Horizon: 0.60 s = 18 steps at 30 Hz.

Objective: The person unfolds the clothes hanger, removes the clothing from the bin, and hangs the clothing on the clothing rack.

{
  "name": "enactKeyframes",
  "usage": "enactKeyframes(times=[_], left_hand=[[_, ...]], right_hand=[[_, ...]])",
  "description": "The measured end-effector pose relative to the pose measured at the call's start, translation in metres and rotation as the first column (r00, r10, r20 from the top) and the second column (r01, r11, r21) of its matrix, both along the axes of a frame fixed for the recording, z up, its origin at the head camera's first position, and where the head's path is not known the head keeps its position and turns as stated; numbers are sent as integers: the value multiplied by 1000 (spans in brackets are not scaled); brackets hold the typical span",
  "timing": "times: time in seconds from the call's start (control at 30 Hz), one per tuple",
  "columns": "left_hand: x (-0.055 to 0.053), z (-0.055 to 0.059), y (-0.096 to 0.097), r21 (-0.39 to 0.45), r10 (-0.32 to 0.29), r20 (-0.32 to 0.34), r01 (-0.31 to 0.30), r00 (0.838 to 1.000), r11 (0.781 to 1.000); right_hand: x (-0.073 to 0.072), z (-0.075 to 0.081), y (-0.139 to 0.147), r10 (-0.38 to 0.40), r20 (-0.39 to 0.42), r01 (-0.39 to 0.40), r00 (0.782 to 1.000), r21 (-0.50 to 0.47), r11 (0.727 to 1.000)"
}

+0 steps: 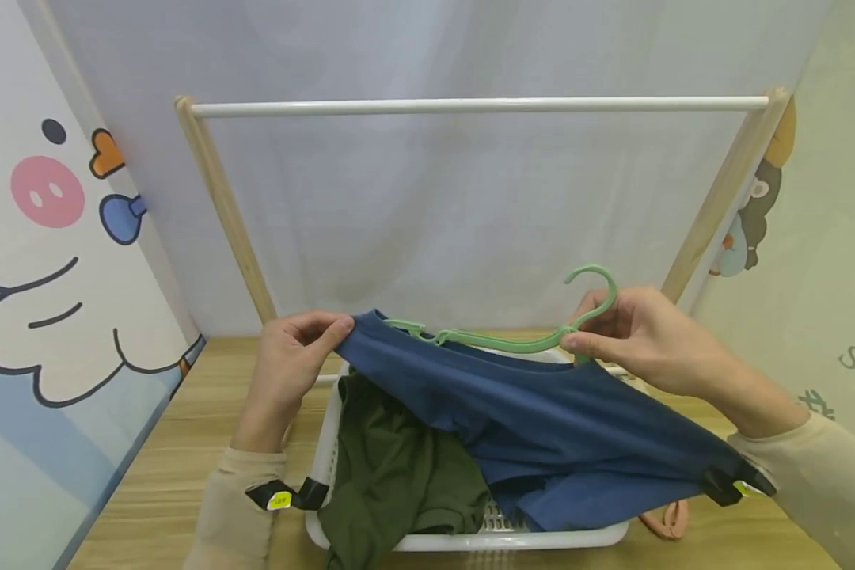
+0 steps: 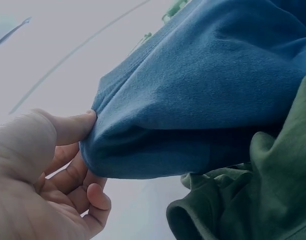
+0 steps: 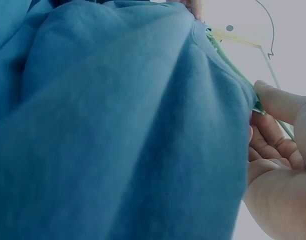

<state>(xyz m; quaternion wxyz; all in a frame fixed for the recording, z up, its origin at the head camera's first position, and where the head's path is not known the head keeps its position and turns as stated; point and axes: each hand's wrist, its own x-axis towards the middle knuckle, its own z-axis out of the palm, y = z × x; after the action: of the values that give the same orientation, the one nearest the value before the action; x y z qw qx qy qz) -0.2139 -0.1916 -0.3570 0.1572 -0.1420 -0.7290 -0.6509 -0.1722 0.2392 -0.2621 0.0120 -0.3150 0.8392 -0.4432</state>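
Our left hand point(image 1: 285, 360) pinches a blue garment point(image 1: 513, 416) at frame centre — our right hand point(image 1: 644, 340) grips the green hanger point(image 1: 506, 345), right of centre. At lower centre, a dark-green garment point(image 1: 392, 467) drapes over the white basket point(image 1: 534, 541).

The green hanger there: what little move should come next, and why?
Probably ease the blue garment further over the left end of the green hanger. The left hand pinches the garment's corner, the right hand holds the hanger near its hook, and much of the hanger shows along the garment's top edge, so it looks not yet fully seated.
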Motion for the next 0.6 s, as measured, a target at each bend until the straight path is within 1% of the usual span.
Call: enactKeyframes(times=[0.13, 0.27, 0.37, 0.47, 0.53, 0.6], left_hand=[[1, 0, 8, -17, -28, -59, 27, 998, 999], [3, 0, 14, -65, -33, -93, 27, 995, 998], [5, 1, 18, -127, -26, -129, 9, 991, 992], [7, 2, 20, -195, -19, -169, -15, 985, 981], [9, 4, 19, -220, -9, -185, -33, 983, 975], [9, 6, 16, -227, 13, -197, -58, 980, 972]], right_hand=[[0, -3, -4, 15, 10, -15, 1000, 10, 1000], [0, -5, -9, 36, 40, -35, 999, -4, 999], [-1, -5, -15, 47, 59, -47, 997, -9, 999], [-2, -4, -19, 40, 53, -40, 998, 5, 999], [-2, -1, -19, 24, 38, -25, 999, 17, 1000], [-1, 2, -18, 9, 30, -9, 1000, 30, 1000]])
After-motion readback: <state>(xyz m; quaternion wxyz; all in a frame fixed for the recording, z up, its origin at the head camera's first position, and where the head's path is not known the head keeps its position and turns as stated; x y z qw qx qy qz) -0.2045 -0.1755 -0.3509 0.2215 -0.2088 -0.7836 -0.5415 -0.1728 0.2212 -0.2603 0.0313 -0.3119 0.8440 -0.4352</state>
